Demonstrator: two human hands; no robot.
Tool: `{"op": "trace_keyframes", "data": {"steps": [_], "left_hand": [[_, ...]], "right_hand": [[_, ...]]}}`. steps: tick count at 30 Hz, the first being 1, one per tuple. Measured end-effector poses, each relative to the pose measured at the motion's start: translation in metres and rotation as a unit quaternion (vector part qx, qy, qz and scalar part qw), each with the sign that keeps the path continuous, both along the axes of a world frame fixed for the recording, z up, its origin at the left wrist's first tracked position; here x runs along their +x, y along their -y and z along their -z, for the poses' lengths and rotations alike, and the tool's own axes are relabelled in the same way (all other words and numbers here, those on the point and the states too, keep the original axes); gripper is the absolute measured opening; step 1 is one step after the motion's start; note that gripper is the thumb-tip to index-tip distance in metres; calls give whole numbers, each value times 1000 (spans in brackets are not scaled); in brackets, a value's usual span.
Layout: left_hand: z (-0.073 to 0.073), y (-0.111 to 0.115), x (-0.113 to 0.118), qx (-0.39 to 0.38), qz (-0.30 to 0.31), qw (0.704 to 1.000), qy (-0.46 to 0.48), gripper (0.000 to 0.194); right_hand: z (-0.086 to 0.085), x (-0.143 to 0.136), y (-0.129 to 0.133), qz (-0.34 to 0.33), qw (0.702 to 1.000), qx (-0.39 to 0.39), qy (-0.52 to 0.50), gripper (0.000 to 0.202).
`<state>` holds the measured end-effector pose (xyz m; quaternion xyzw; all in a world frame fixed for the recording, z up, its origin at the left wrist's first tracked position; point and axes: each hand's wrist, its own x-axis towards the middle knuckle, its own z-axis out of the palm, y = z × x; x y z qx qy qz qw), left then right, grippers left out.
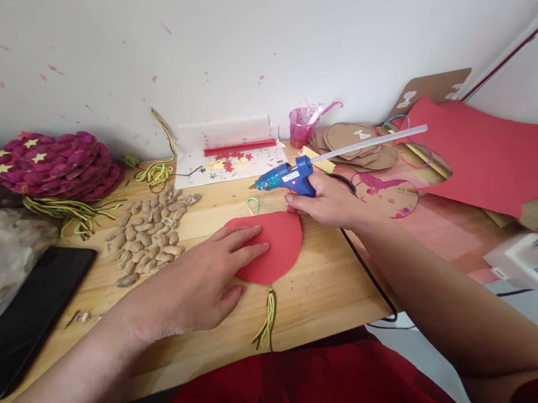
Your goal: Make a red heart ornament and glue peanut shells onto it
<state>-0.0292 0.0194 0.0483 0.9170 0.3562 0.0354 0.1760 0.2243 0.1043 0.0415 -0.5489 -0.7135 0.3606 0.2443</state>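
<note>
A round red paper disc (279,250) lies on the wooden table, with a green loop (253,206) at its upper edge and a yellow-green tassel (268,319) at its lower edge. My left hand (211,270) rests on the disc's left part, fingers spread and holding nothing. Above the disc's top edge, my right hand (330,199) grips a blue glue gun (290,176). Its nozzle points left, and a long clear glue stick (368,145) sticks out of its back. Left of my left hand lies a pile of peanuts in shells (146,230).
Star-topped purple discs (59,163) and a black phone (23,320) are at left. Sequins lie on white paper (191,178) by the wall. Behind the glue gun stand a pink cup (300,127) and cardboard discs (353,140). Red paper (503,152) lies right; a black cord (369,277) crosses the table.
</note>
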Motion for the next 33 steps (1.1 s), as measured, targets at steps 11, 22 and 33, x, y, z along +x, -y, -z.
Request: {"op": "trace_keyframes", "data": {"steps": [11, 22, 33], "left_hand": [[9, 3, 0, 16, -21, 1000, 9, 56], [13, 3, 0, 45, -32, 998, 9, 48], [9, 3, 4, 70, -23, 997, 10, 43]], "right_hand": [[11, 0, 3, 48, 991, -60, -107, 23], [22, -1, 2, 4, 999, 35, -29, 23], [26, -6, 4, 10, 996, 90, 16, 25]]}}
